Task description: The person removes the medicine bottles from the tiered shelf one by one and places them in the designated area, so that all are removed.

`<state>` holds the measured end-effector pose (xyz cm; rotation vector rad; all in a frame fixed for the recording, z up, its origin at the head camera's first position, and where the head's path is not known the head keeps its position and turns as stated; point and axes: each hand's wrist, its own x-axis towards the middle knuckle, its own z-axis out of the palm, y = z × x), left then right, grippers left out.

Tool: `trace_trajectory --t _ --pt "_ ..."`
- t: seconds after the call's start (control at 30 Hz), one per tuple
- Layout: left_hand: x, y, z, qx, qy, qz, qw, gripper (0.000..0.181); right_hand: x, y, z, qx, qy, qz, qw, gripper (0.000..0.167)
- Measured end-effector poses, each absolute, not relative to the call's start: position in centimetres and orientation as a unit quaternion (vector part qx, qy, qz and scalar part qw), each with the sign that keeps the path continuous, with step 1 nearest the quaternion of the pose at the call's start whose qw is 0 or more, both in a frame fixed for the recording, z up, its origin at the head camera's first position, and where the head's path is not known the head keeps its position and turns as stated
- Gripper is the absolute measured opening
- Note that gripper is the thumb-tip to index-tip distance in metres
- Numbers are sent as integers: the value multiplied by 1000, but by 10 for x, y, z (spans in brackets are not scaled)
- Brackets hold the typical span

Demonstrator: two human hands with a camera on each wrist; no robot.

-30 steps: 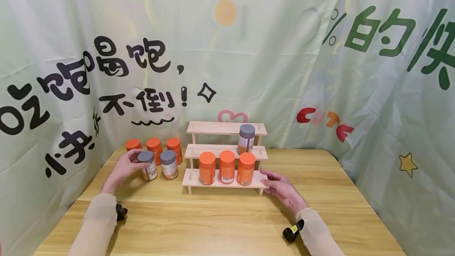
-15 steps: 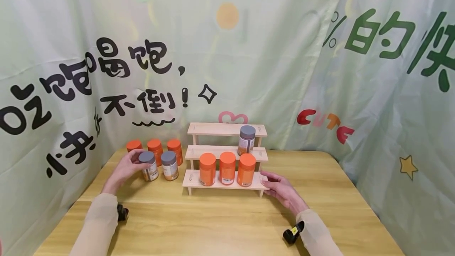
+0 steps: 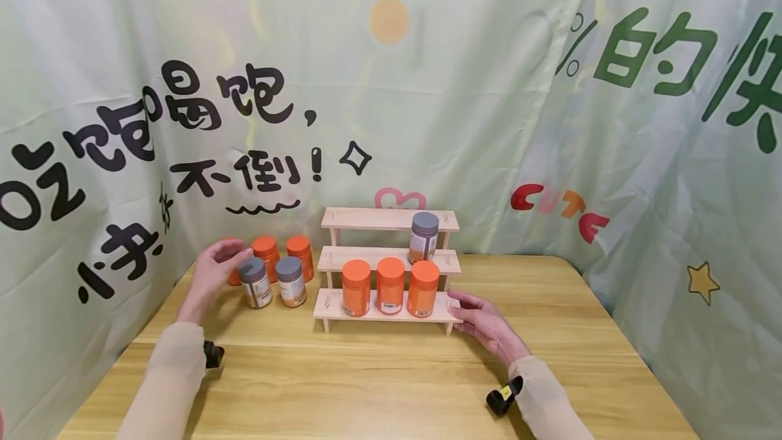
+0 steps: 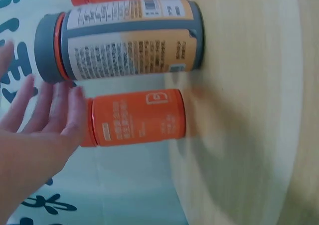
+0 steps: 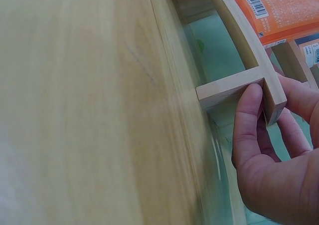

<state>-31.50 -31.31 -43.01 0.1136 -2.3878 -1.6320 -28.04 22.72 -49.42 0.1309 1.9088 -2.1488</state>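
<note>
At left on the table point(image 3: 342, 386), the left hand point(image 3: 211, 277), fingers spread, is beside a grey-lidded jar point(image 3: 255, 288); contact is unclear. At right, the right hand point(image 3: 487, 326) pinches a wooden stand point(image 3: 366, 218) at its near right corner; three orange jars point(image 3: 389, 284) stand on its near step. Stocking the stand seems underway; next probably calls for gripping a table jar.
</note>
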Motion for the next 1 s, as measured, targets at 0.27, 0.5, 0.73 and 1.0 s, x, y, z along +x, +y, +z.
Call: trace_trajectory --t 0.27,0.5,0.73,1.0 --pt "-320 -300 -418 68 -738 -641 198 32 -279 229 -494 40 657 -741 135 57" --pt "-320 -281 -408 62 -736 -646 191 27 -280 229 -493 41 660 -739 130 57" --pt "-318 -257 -395 54 -690 -712 115 18 -279 229 -493 36 659 -740 131 59" --pt "-320 -229 -389 16 -714 -694 87 26 -280 229 -494 46 662 -737 129 58"
